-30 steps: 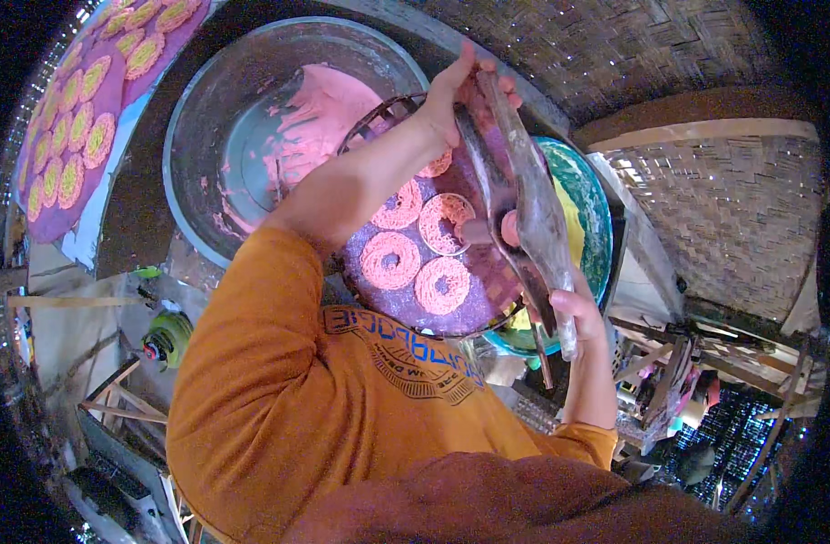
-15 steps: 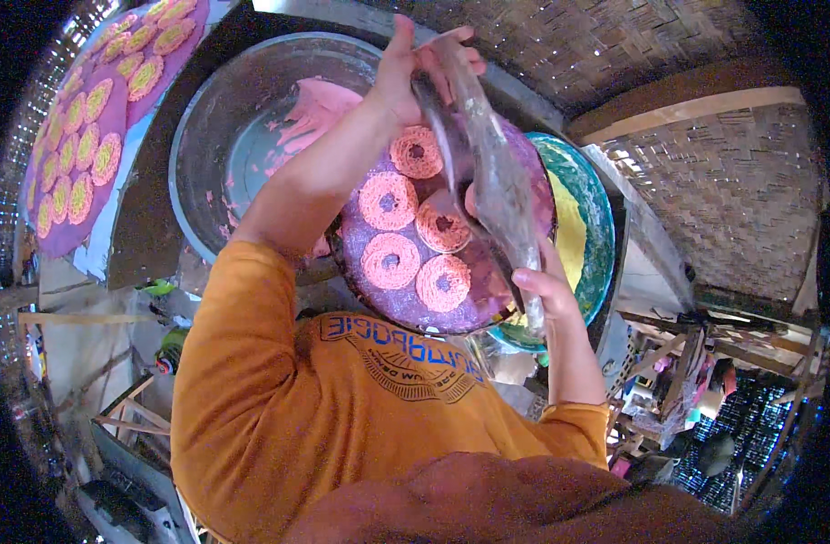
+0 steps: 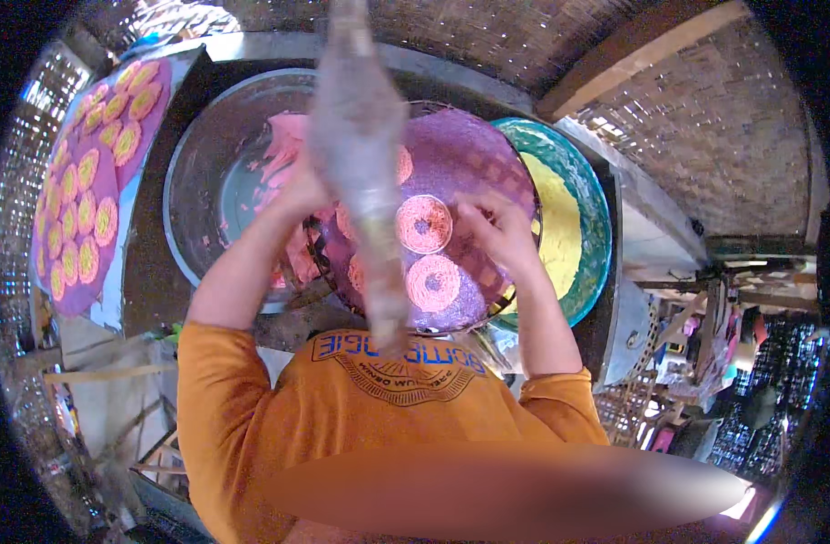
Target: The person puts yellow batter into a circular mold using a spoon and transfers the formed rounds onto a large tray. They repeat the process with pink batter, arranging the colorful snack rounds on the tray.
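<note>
My left hand [image 3: 299,192] is closed around a long, pale wooden tool [image 3: 359,136], which stands lengthwise in front of me, smeared by motion, and partly covers the fingers. Below it lies a round tray [image 3: 469,150] with a purple, speckled surface, bearing several pink ring-shaped dough pieces [image 3: 432,283]. One dough ring sits inside a thin white hoop [image 3: 424,197] in the middle of the tray. Just right of that hoop hovers my right hand [image 3: 504,231], its fingers bent and apart, nothing visible in them. The tool hides some rings on the tray's left.
A big grey basin [image 3: 190,181] with pink dough [image 3: 286,136] stands left of the tray. To the right, a green basin [image 3: 598,227] contains yellow dough [image 3: 556,213]. Far left, purple sheets [image 3: 102,163] bear pink-and-yellow pieces. A woven wall [image 3: 678,136] rises behind.
The tool has swung left and upright, away from my right hand, which has let go and moved beside the hooped ring. My left hand has come down and left with the tool.
</note>
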Tool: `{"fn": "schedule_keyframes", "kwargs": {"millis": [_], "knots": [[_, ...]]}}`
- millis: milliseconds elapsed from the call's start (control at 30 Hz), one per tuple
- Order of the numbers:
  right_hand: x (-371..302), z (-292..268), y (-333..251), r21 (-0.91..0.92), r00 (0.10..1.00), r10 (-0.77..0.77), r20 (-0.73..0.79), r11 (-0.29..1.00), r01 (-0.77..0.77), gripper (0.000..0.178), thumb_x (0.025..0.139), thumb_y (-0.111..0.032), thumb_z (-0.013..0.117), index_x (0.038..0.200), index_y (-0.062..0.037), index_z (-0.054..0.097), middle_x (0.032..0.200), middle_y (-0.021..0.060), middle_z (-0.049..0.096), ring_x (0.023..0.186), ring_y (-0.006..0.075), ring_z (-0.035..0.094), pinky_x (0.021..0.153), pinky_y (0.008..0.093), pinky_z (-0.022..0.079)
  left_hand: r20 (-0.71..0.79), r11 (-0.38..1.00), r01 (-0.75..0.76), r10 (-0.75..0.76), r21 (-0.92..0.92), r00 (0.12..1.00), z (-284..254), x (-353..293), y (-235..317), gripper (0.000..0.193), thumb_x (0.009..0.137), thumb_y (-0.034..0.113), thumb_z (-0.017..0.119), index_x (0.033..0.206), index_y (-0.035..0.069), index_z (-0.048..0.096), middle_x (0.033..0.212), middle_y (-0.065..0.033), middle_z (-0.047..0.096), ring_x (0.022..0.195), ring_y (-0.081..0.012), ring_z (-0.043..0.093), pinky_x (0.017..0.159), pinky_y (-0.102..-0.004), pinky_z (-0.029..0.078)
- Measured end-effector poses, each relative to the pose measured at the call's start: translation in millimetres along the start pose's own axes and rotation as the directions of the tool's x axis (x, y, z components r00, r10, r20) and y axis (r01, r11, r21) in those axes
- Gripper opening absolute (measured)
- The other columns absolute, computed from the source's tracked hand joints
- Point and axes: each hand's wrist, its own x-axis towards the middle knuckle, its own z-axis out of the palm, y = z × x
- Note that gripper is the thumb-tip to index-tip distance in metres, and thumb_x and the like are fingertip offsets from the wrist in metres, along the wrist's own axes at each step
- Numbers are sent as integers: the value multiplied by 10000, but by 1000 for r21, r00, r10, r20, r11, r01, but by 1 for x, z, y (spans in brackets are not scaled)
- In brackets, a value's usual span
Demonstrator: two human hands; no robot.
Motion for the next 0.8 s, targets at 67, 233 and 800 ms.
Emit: {"fn": "schedule_keyframes", "kwargs": {"millis": [67,233,800], "knots": [[-8,10,18,-157,993,114,-27,981,-117,243,792,-303,577,871,-93,670,853,136,624,808,288,599,733,363,462,-86,996,25,-33,-90,996,-30,-16,4,453,676,144,680,1057,-19,497,922,-152,596,904,-217,545,874,-384,403],[-14,25,35,-276,973,228,-43,933,-231,262,771,-328,580,777,-81,670,832,147,625,796,319,598,717,404,460,-260,956,-19,-60,-292,964,-91,-73,32,338,734,156,632,1000,-8,502,882,-135,576,845,-215,526,915,-432,354],[-6,29,18,-362,985,114,-131,919,-155,193,664,-244,600,666,-58,650,743,138,602,728,320,590,673,414,468,-306,870,-156,7,-468,952,-140,-141,60,376,889,348,420,862,-17,507,618,-94,503,673,-239,473,933,-475,296]]}}
